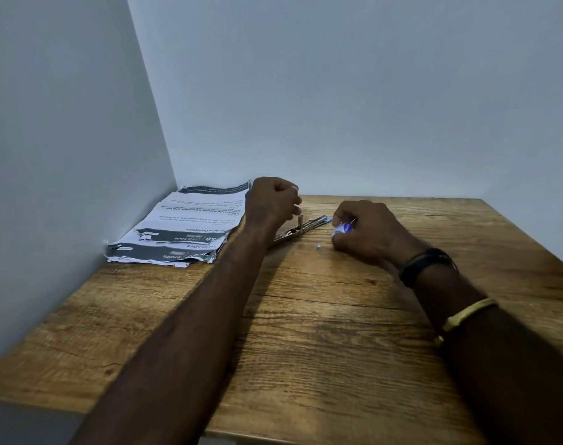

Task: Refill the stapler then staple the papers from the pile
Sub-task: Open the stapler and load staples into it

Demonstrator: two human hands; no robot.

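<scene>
Stapler [309, 227] lies open near the surface's [305, 332] far edge, long axis slanting far-right, between both hands: left hand [272, 200] pinches its raised part, right hand [366, 232] clutches a packet [342, 228].

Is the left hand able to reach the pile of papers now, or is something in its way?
Probably yes. The pile of papers lies right beside the left hand, with nothing between them; but that hand seems busy pinching the open stapler.
</scene>
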